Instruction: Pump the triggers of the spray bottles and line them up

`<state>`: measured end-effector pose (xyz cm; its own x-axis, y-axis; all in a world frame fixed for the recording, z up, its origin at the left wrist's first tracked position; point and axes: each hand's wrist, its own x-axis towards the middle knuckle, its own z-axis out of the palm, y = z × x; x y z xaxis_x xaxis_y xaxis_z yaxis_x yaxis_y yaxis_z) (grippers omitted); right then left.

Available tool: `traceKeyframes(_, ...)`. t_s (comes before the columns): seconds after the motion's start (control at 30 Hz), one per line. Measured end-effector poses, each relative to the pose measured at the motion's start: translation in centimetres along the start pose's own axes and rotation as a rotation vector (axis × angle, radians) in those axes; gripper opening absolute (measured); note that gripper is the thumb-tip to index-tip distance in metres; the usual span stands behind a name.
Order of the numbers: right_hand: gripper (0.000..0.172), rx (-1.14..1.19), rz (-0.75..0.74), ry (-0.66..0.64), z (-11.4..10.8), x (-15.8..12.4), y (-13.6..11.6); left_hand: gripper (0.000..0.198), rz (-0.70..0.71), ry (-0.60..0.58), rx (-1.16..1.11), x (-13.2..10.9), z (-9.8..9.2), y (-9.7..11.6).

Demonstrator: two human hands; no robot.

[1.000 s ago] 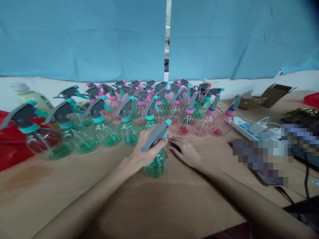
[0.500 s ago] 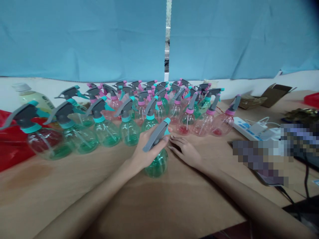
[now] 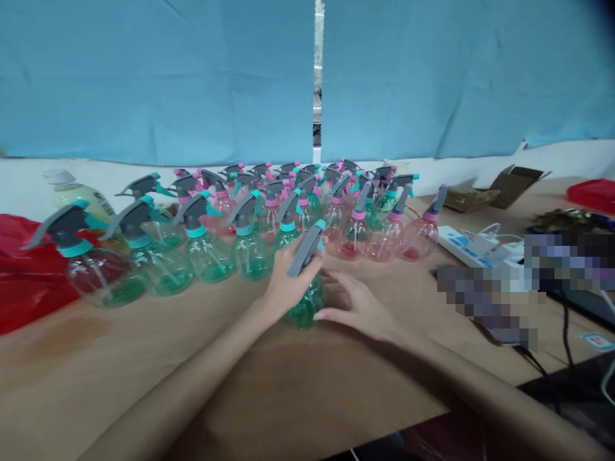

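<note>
A green spray bottle (image 3: 306, 306) with a grey and teal trigger head stands near the middle of the wooden table (image 3: 230, 371). My left hand (image 3: 287, 282) is wrapped round its neck, just under the head. On the bottle's right side is my right hand (image 3: 358, 307), fingers spread and curved, the thumb at the lower part of the bottle; its far fingers are partly hidden. Behind both hands stand rows of similar bottles, among them a green one (image 3: 209, 259) with a teal collar and a pink one (image 3: 418, 240) with a pink collar.
A red plastic bag (image 3: 29, 282) and a white-capped bottle (image 3: 79, 195) are at the left. To the right lie a power strip (image 3: 464, 246), a blurred-out phone (image 3: 480, 304) with a cable, and an open cardboard box (image 3: 516, 186). Blue cloth (image 3: 144, 83) hangs behind.
My right hand has come off the table and opened round the right side of the green bottle. My left hand keeps its hold. The view has shifted slightly.
</note>
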<state>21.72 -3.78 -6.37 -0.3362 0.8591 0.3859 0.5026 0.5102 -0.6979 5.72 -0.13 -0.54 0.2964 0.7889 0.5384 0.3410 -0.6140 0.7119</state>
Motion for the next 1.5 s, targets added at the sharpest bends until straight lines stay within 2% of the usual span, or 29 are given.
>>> traceKeyframes(0.1, 0.080, -0.024, 0.042, 0.054, 0.6, -0.2, -0.9, 0.024, 0.009, 0.040, 0.043, 0.8, 1.3, 0.2)
traceKeyframes(0.2, 0.076, -0.033, 0.090, 0.108, 0.7, 0.2, -0.8, 0.027, 0.028, 0.050, 0.059, 1.6, 2.1, 0.5)
traceKeyframes(0.4, 0.081, -0.116, 0.144, 0.134, -0.5, 1.0, 0.6, 0.048, 0.013, -0.035, 0.094, 1.4, 1.6, 0.6)
traceKeyframes(0.47, 0.073, -0.176, 0.157, 0.139, -0.9, 1.5, 1.1, 0.055, -0.001, -0.063, 0.137, 0.3, 1.1, 0.2)
traceKeyframes(0.57, 0.061, -0.281, 0.108, 0.167, -1.4, 2.6, 1.9, 0.055, -0.028, -0.085, 0.234, -2.2, 0.2, -0.6)
traceKeyframes(0.67, 0.063, -0.430, 0.129, 0.217, -1.6, 3.9, 2.4, 0.047, -0.070, -0.125, 0.318, -4.9, -0.6, -1.4)
traceKeyframes(0.73, 0.064, -0.512, 0.166, 0.230, -1.6, 4.7, 2.4, 0.042, -0.109, -0.195, 0.344, -6.5, -1.1, -2.0)
traceKeyframes(0.87, 0.067, -0.595, 0.230, 0.230, -1.3, 5.9, 1.9, 0.038, -0.144, -0.264, 0.371, -8.4, -1.5, -3.0)
traceKeyframes(1.1, 0.067, -0.568, 0.266, 0.228, -1.2, 7.3, 2.0, 0.030, -0.130, -0.253, 0.378, -8.0, -1.2, -4.1)
traceKeyframes(1.33, 0.068, -0.490, 0.173, 0.263, -1.3, 7.1, 2.9, 0.027, -0.043, -0.259, 0.441, -7.8, -0.8, -4.6)
traceKeyframes(1.43, 0.052, -0.389, 0.062, 0.301, -2.6, 5.9, 3.4, 0.025, 0.009, -0.260, 0.476, -7.9, -0.7, -4.6)
traceKeyframes(1.5, 0.037, -0.339, 0.057, 0.350, -4.0, 5.1, 3.9, 0.025, 0.029, -0.263, 0.493, -7.9, -0.6, -4.6)
